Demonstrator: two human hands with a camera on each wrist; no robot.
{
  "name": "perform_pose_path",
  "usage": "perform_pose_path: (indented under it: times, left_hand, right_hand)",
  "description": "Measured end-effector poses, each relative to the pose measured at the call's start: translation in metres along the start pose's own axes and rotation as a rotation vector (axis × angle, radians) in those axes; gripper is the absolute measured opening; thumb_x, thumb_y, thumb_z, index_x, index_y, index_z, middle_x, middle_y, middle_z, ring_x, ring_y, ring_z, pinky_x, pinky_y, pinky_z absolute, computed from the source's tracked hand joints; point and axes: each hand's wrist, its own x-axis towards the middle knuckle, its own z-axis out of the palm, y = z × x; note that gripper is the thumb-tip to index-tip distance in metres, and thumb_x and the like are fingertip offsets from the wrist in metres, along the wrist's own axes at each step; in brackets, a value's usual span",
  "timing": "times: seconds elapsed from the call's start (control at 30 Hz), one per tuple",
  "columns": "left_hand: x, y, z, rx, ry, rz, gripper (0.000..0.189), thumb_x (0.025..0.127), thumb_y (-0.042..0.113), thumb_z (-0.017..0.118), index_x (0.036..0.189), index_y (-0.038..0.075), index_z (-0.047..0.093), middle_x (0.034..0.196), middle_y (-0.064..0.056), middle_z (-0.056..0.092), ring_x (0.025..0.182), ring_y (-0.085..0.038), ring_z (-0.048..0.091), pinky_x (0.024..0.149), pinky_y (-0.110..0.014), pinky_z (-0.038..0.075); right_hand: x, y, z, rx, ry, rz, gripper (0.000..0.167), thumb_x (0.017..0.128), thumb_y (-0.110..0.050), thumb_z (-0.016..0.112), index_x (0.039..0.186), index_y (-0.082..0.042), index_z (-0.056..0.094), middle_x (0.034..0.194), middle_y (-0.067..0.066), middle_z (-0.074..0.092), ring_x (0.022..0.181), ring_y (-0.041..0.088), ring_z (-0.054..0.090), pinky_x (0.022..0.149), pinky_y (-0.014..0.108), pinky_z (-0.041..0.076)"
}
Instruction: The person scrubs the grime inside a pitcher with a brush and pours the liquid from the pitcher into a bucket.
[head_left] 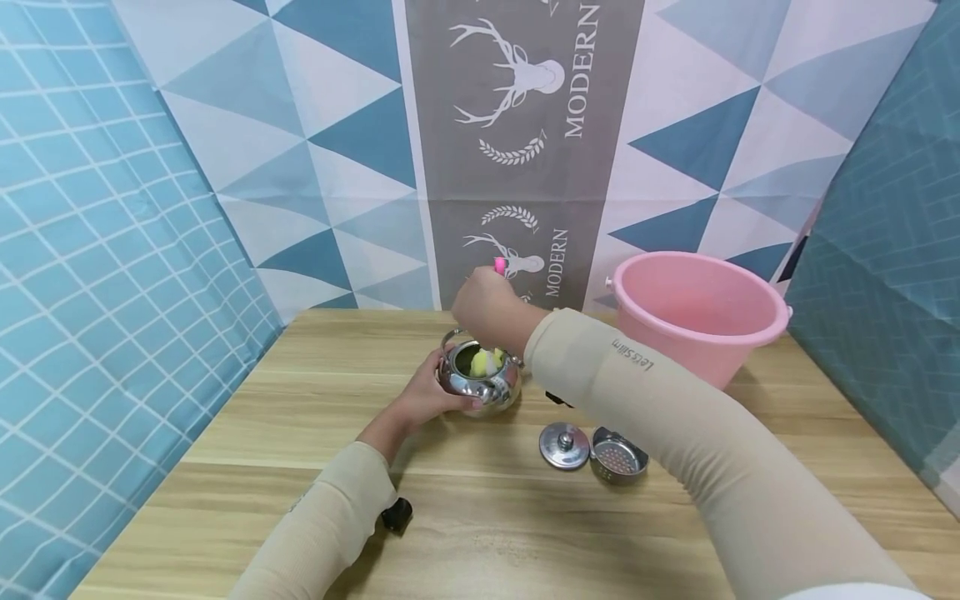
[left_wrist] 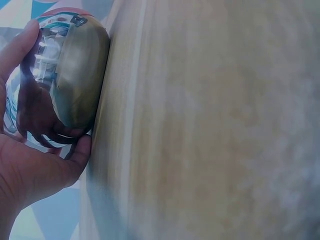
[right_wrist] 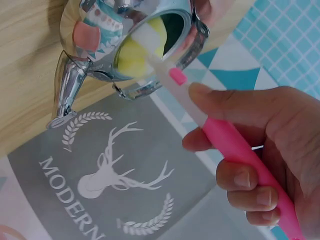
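A shiny metal teapot (head_left: 495, 398) stands on the wooden table, its lid off and its mouth upward. My left hand (head_left: 426, 395) grips it round the side; the left wrist view shows thumb and fingers curled about the polished belly (left_wrist: 75, 70). Above the pot, my right hand (head_left: 491, 307) holds a sponge brush by its pink handle (right_wrist: 237, 145), thumb along the white neck. The yellow and white sponge head (right_wrist: 142, 47) sits inside the teapot's mouth, its lower part hidden. Spout (right_wrist: 69, 85) and bail handle (right_wrist: 142, 91) show in the right wrist view.
To the right of the teapot lie its metal lid (head_left: 564, 446) and a perforated strainer (head_left: 618, 457), partly behind my right sleeve. A pink bucket (head_left: 693, 346) stands at the back right. A patterned backdrop (head_left: 360, 167) rises behind the table (head_left: 480, 517).
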Motion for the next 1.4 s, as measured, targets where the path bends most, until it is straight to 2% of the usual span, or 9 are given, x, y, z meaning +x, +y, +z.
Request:
perform_pose_path:
  times: [0.2,0.4,0.57,0.7,0.77,0.87,0.97,1.17,1.4]
  left_hand:
    - [-0.001,0.000,0.000,0.012,0.015,-0.029,0.105,0.061,0.011,0.093,0.147,0.011,0.033,0.143,-0.010,0.044,0.131,-0.028,0.041,0.114,-0.045,0.025]
    - [-0.001,0.001,-0.001,0.014,0.015,-0.040,0.106,0.062,0.012,0.093,0.148,0.011,0.031,0.145,-0.013,0.040,0.133,-0.029,0.039,0.115,-0.046,0.023]
    - [-0.001,0.000,-0.001,-0.010,0.009,-0.012,0.105,0.062,0.009,0.092,0.148,0.011,0.031,0.143,-0.013,0.042,0.131,-0.029,0.041,0.114,-0.045,0.025]
    - [-0.001,-0.003,0.000,-0.039,-0.018,0.012,0.103,0.062,0.008,0.092,0.146,0.017,0.034,0.139,-0.007,0.046,0.126,-0.027,0.045,0.111,-0.042,0.030]
    - [-0.002,-0.005,0.001,-0.041,-0.028,0.015,0.102,0.063,0.009,0.092,0.145,0.021,0.034,0.138,-0.004,0.047,0.124,-0.026,0.047,0.109,-0.040,0.034]
    - [-0.003,-0.005,0.001,-0.042,-0.035,0.019,0.099,0.064,0.010,0.092,0.144,0.023,0.034,0.137,-0.002,0.047,0.122,-0.025,0.049,0.107,-0.041,0.037]
    - [-0.003,-0.004,0.002,-0.033,-0.028,0.035,0.100,0.063,0.011,0.093,0.144,0.023,0.035,0.137,-0.003,0.048,0.123,-0.025,0.048,0.109,-0.041,0.034]
    - [-0.001,-0.002,0.000,0.037,0.011,0.001,0.111,0.062,0.019,0.094,0.151,0.015,0.027,0.146,-0.005,0.041,0.133,-0.024,0.039,0.115,-0.043,0.025]
    - [-0.001,-0.001,0.000,0.042,0.012,-0.026,0.113,0.063,0.016,0.093,0.152,0.007,0.023,0.149,-0.011,0.037,0.135,-0.027,0.037,0.115,-0.044,0.023]
  right_hand:
    - [0.000,0.011,0.010,0.186,-0.010,0.005,0.019,0.079,-0.039,0.071,0.084,-0.021,0.067,0.080,-0.006,0.063,0.071,0.011,0.052,0.072,0.032,0.050]
    - [0.003,0.008,0.019,0.277,0.013,0.040,0.021,0.083,-0.041,0.068,0.083,-0.021,0.065,0.078,-0.005,0.062,0.067,0.012,0.051,0.062,0.032,0.050]
    - [0.002,-0.013,0.014,0.120,0.044,0.085,0.017,0.085,-0.037,0.066,0.092,-0.022,0.069,0.076,-0.006,0.058,0.062,0.010,0.045,0.057,0.027,0.044]
    - [0.000,-0.037,0.002,-0.047,-0.004,0.092,0.004,0.082,-0.018,0.057,0.084,-0.019,0.060,0.061,-0.004,0.041,0.052,0.010,0.033,0.047,0.024,0.029]
    - [0.000,-0.046,-0.004,-0.118,-0.029,0.088,0.010,0.078,-0.008,0.050,0.079,-0.016,0.056,0.055,-0.002,0.034,0.046,0.012,0.028,0.043,0.024,0.022]
    - [0.000,-0.051,-0.011,-0.240,-0.077,0.050,0.012,0.075,-0.004,0.045,0.077,-0.011,0.054,0.049,0.000,0.034,0.040,0.013,0.029,0.039,0.025,0.021]
    - [0.000,-0.045,-0.014,-0.273,-0.096,0.035,0.013,0.080,-0.008,0.047,0.082,-0.010,0.060,0.055,0.001,0.043,0.042,0.014,0.034,0.039,0.025,0.025]
    - [-0.001,-0.019,-0.010,-0.122,-0.058,0.031,0.016,0.088,-0.014,0.057,0.096,-0.016,0.070,0.074,-0.001,0.057,0.056,0.014,0.045,0.047,0.025,0.037]
    - [-0.004,-0.002,-0.003,0.057,-0.026,-0.011,0.026,0.082,-0.039,0.072,0.097,-0.018,0.072,0.083,-0.004,0.064,0.071,0.010,0.052,0.065,0.029,0.050]
